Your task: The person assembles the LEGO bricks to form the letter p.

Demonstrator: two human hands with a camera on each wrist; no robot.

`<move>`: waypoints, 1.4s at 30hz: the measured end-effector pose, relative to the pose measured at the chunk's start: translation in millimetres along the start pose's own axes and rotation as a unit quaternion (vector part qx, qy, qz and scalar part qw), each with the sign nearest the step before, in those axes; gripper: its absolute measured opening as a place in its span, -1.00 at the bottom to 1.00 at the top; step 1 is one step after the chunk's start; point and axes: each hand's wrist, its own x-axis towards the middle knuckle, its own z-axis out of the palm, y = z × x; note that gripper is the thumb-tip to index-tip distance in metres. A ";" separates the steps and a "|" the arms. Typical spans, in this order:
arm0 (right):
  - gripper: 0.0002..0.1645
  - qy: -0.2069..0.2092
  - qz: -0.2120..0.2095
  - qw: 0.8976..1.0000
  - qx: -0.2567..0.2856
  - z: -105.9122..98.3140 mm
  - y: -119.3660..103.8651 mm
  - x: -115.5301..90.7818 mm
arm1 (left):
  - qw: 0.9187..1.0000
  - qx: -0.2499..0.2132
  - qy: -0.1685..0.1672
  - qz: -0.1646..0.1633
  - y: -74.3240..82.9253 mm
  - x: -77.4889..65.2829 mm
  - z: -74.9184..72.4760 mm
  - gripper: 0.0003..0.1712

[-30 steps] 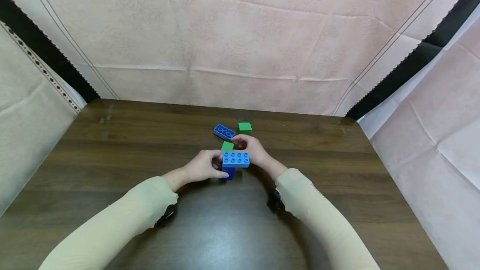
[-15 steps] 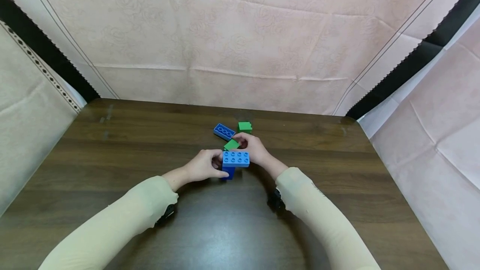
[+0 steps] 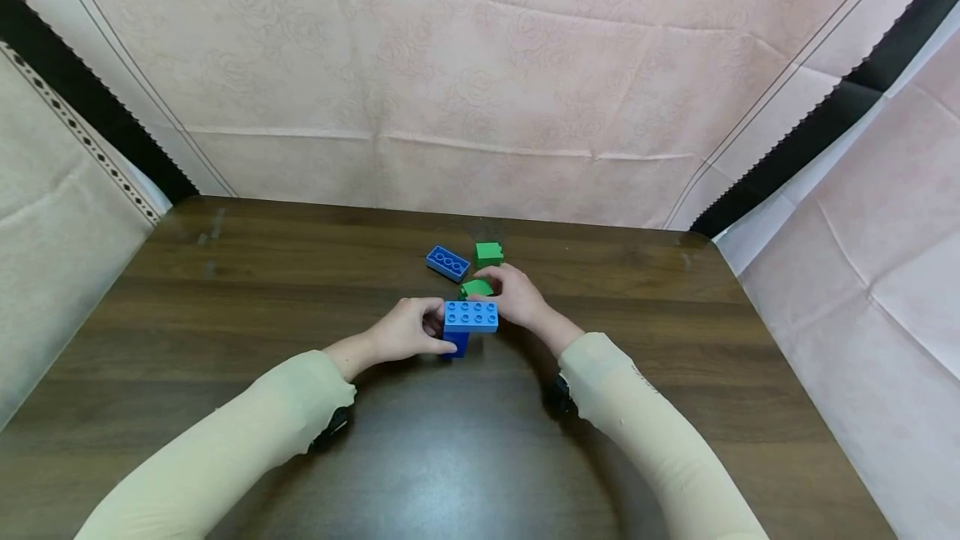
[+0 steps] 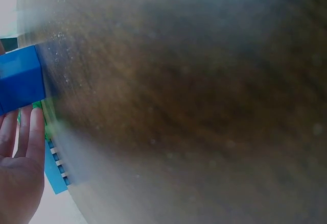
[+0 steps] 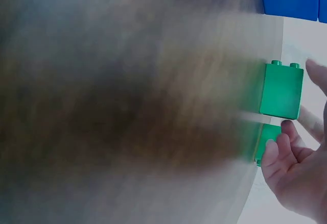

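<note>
In the head view, my left hand point(image 3: 408, 330) grips the dark blue brick point(image 3: 455, 345) between thumb and fingers. A lighter blue brick point(image 3: 471, 317) with its studs up sits across the top of it. Just behind this pair, my right hand point(image 3: 521, 298) holds a green brick point(image 3: 476, 287) between thumb and index finger. The right wrist view shows the held green brick point(image 5: 281, 92) with studs along one edge, the thumb at one side. Blue brick point(image 4: 21, 77) fills the left edge of the left wrist view, fingers beside it.
Farther back on the wooden table point(image 3: 315, 257) lies a blue brick point(image 3: 447, 263) on its side, studs towards me. To its right stands another green brick point(image 3: 489, 254), close behind my right fingers. A pale cloth point(image 3: 480, 90) hangs beyond the table's far edge.
The green brick in my right hand has turned and shifted to the right, and the right hand has moved slightly right with it. My left hand and the blue bricks have stayed in place.
</note>
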 end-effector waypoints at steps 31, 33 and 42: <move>-0.57 0.025 0.010 0.995 0.092 -8.3 18.7 -4.9 | 1.000 0.019 -0.013 0.016 -1.9 -0.5 2.8 -0.53; -0.58 0.025 0.012 0.996 0.088 -8.5 19.2 -5.7 | 0.999 0.027 -0.014 0.015 -2.2 -1.1 2.5 -0.50; -0.59 0.027 0.026 0.996 0.081 -8.3 21.4 -6.5 | 0.999 0.034 -0.013 0.007 -0.9 -3.4 -0.5 -0.42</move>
